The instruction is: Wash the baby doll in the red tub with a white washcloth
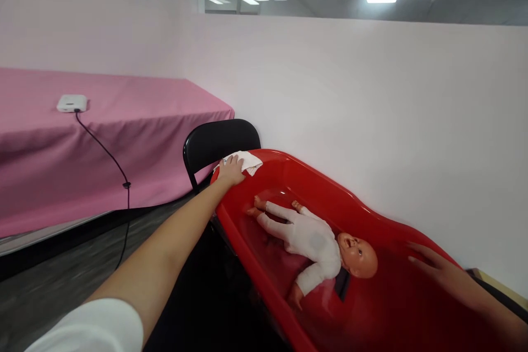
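Red tub (325,193) cropped, right forearm (482,298) cropped, cloth (251,162) partly hidden

Doll (315,239) in tub (355,201); cloth (251,162) on far rim (285,155); chair (223,136) behind.

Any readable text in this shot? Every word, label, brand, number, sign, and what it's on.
None readable.
White box on the pink tablecloth: small dark mark, too small to read.
Doll: grey round patch on its front, no lettering legible.
White cloth and red tub: no legible text.
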A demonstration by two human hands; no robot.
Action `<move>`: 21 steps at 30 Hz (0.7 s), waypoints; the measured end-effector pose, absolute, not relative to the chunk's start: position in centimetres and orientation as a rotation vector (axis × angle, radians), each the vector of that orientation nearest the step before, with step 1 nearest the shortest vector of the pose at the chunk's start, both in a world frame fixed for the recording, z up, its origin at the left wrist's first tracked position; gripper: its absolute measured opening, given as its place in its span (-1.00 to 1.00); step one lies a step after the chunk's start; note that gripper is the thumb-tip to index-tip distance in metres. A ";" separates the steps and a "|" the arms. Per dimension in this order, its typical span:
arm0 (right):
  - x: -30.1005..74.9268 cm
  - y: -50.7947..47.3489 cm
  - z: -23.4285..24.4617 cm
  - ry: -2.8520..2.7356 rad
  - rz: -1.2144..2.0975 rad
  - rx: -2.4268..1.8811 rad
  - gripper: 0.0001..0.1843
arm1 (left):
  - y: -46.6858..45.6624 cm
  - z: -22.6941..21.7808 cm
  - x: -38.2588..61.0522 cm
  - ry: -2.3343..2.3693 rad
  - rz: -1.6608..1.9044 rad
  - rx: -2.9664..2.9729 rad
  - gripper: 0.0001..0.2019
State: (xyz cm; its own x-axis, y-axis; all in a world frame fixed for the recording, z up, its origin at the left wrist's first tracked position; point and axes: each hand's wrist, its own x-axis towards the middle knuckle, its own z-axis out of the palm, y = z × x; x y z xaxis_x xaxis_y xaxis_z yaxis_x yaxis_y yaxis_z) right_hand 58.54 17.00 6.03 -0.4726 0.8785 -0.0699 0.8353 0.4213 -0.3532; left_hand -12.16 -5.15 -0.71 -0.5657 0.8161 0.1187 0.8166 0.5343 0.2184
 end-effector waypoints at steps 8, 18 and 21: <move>58.2 16.1 7.1 -2.465 0.825 -1.571 -0.24 | -5.3 -0.7 -12.2 -2.723 -0.393 -1.463 -0.16; 57.9 15.9 7.1 -2.539 0.787 -1.500 -0.21 | -5.7 0.2 -11.8 -2.735 -0.293 -1.432 -0.19; 57.7 15.7 7.4 -2.570 0.784 -1.496 -0.19 | -5.8 0.1 -12.0 -2.723 -0.279 -1.426 -0.21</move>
State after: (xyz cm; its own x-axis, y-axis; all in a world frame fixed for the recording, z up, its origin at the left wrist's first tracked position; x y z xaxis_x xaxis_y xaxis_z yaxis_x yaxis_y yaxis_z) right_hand 57.72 15.68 7.39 -0.5251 0.8290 -0.1925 0.7952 0.3974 -0.4580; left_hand -12.02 -5.78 0.12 -0.5721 0.8095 0.1318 0.8194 0.5573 0.1340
